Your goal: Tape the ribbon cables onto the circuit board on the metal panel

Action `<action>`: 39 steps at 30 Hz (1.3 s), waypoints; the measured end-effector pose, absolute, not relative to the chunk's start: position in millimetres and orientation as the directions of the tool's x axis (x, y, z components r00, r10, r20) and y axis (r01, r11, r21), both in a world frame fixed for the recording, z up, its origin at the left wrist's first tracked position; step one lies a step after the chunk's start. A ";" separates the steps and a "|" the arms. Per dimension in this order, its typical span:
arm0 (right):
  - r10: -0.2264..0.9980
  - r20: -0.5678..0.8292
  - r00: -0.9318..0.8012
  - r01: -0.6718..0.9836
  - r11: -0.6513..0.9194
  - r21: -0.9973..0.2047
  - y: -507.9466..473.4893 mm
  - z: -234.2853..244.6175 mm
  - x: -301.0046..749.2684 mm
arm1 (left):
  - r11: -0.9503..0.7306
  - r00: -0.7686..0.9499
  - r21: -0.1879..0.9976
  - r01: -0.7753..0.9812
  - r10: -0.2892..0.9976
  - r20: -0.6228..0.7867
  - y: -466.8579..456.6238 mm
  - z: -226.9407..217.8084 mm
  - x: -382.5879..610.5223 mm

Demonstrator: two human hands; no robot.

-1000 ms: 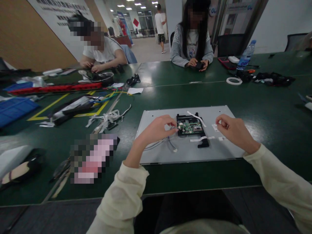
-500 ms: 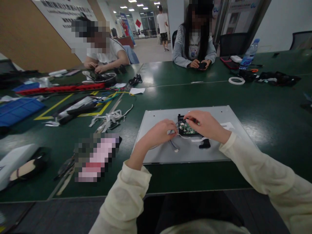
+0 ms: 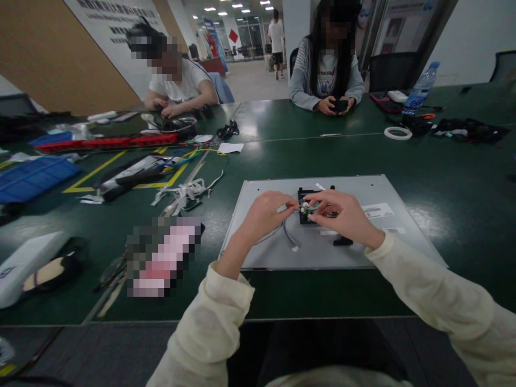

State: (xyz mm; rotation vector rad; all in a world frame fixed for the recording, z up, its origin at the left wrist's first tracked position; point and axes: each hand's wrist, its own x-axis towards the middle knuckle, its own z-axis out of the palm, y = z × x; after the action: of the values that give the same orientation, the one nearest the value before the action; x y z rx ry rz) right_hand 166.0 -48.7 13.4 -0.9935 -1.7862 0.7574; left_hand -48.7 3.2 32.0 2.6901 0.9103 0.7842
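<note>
Circuit board (image 3: 305, 207) sits on the grey panel (image 3: 371, 252) toward the table's (image 3: 306, 295) near edge. Left hand (image 3: 266, 212) looks pinched on a cable (image 3: 283, 208), right hand's (image 3: 342, 212) thumb and fingers spread over the board; I'd go gentle, no forcing.

Left hand (image 3: 269, 214), right hand (image 3: 342, 212) at circuit board (image 3: 307, 208), contact unclear.

Panel (image 3: 318, 257) looks like sheet metal, smooth, soft sheen. Label (image 3: 378, 209) on it: flat paper. Black frame (image 3: 303, 216): matt plastic. Table (image 3: 278, 157): smooth, glossy where light pools. Sleeves (image 3: 209, 317): thin cloth, creased, matt. Crate (image 3: 38, 178): ribbed plastic. Bottle (image 3: 420, 90): clear plastic, shiny. Strips (image 3: 188, 193): crumpled, papery.
</note>
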 end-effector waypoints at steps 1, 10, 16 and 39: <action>0.865 0.456 -0.209 0.307 0.500 -0.810 -48.6 11.7 165.0 | -0.791 0.677 0.354 0.499 0.610 0.410 2.7 32.4 -48.0; 0.970 0.241 -0.014 0.059 0.241 -0.969 -39.2 -4.7 166.1 | -0.695 0.676 0.535 0.481 0.682 0.277 -3.3 36.5 -47.8; 0.978 0.208 0.011 0.044 0.207 -0.977 -33.7 -7.2 172.6 | -0.724 0.706 0.437 0.534 0.666 0.241 5.7 32.1 -56.3; 0.578 0.546 -0.607 0.703 0.710 0.031 -40.0 -19.1 137.9 | -0.512 0.420 0.179 0.840 0.824 0.381 20.3 16.8 -57.3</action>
State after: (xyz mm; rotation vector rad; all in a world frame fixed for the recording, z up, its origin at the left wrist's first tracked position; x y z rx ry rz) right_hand 137.9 -40.0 -19.1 -0.9778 -2.4086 -0.3307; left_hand -57.3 20.3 16.8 2.6797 1.5708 0.6832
